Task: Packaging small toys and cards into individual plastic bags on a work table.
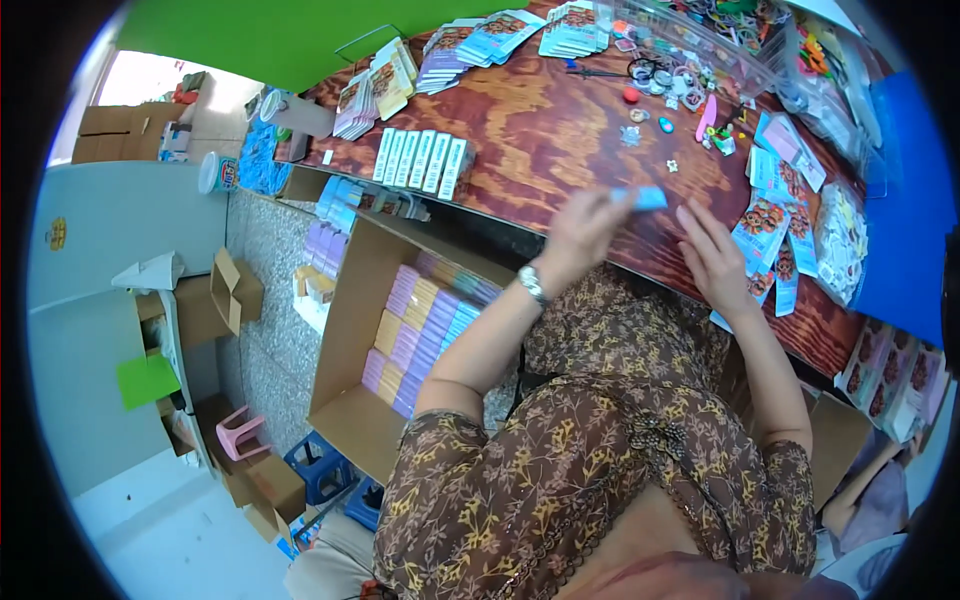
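Probably light, small pale-blue box-shaped packet (652,198), seemingly thin card; likely stiff yet easily dented, best pinched softly by edges; lies between hands at glossy red-brown wooden table (540,125), contact with tabletop unclear; left hand (585,232) curled, fingers closed on packet's left end; right hand (718,252) open, fingers loosely spread, nothing visibly held, just beside packet.
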